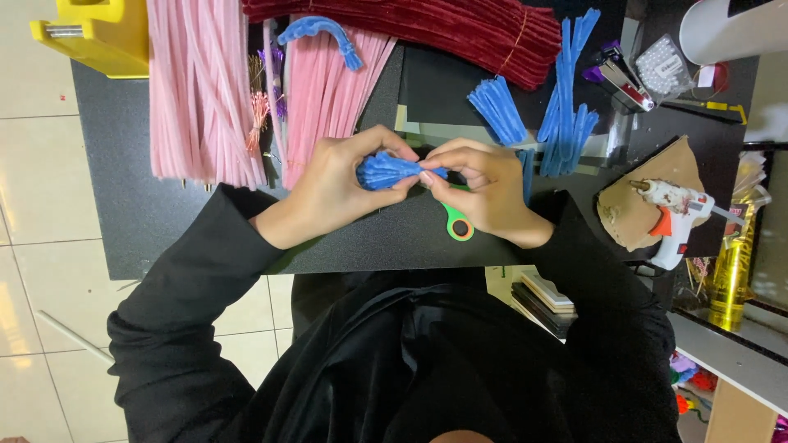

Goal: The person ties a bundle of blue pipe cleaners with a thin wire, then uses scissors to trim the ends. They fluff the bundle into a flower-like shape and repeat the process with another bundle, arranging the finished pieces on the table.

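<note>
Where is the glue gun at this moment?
In the head view, the white glue gun with an orange trigger lies on the brown cardboard piece at the table's right side, beyond the right hand.

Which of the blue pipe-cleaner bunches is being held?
The short fanned bunch at centre, pinched between left hand and right hand. The other blue bunches lie untouched on the table beyond.
</note>
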